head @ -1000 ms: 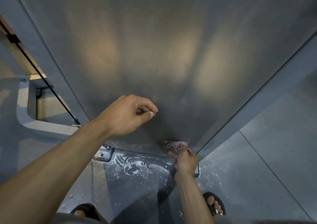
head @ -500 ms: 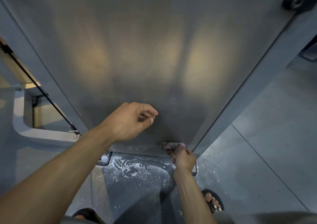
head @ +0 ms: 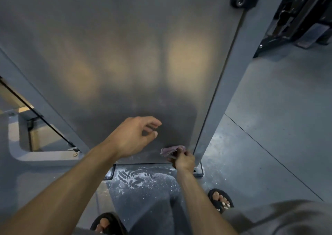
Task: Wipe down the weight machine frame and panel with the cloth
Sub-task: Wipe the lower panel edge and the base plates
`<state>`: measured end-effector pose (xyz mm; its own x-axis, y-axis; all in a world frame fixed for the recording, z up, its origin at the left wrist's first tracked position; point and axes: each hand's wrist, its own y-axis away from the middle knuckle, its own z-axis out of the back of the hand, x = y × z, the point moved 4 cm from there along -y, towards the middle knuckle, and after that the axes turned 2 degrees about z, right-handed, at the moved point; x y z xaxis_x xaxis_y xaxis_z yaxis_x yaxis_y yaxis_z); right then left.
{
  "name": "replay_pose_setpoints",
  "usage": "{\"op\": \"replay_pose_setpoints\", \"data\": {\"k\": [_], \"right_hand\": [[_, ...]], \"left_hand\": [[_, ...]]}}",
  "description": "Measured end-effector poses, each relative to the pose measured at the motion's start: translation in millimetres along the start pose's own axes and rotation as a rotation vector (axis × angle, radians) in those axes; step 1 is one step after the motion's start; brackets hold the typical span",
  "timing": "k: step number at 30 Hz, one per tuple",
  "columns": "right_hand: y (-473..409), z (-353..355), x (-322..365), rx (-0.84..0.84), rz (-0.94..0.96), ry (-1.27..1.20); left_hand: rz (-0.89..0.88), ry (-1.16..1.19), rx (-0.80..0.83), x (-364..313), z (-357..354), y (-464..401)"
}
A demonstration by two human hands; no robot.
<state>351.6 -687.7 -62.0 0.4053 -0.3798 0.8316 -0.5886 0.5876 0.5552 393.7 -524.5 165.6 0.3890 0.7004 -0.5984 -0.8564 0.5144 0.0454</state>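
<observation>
The smooth grey concrete floor carries the grey metal weight machine frame's bolted base plate. A scatter of white powder lies just left of that plate. Two black open-toed sandals stand nearer the camera than the plate.

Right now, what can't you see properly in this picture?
Head view only:
- The cloth: mostly covered by the right hand, so its size and grip are unclear.
- The panel: its top is cut off by the picture edge.
- The left hand: whether it touches the panel can't be told.
- The black machine: cut off at the corner.
</observation>
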Motion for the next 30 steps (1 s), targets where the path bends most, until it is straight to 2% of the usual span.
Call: {"op": "replay_pose_setpoints", "data": {"k": [3,6,9,14,23,27,30], "right_hand": [[7.2,4.7,-10.2,0.054,-0.016,0.048],[21.2,19.2,-28.3,0.079,-0.044,-0.02],[27.6,39.5,-38.7,-0.022,-0.036,-0.076],[27.6,48.1,-16.1,-0.199,0.092,-0.137],[12.6,31.6,21.8,-0.252,0.266,-0.219],[-3.0,29.5,15.6,-0.289,0.242,-0.219],[-17.2,25.0,-1.5,-0.314,0.142,-0.246]], "left_hand": [[-0.018,-0.022,0.036,-5.0,-5.2,0.0],[-0.048,-0.048,0.071,-14.7,-11.4,-4.5],[-0.075,-0.051,0.099,-20.3,-19.4,-9.0],[-0.039,-0.055,0.154,-8.5,-30.9,-14.6],[0.03,-0.061,0.193,-6.0,-51.0,-35.7],[0.069,-0.019,0.228,-5.3,-60.8,-39.2],[0.091,-0.015,0.259,-1.7,-65.3,-39.8]]}}
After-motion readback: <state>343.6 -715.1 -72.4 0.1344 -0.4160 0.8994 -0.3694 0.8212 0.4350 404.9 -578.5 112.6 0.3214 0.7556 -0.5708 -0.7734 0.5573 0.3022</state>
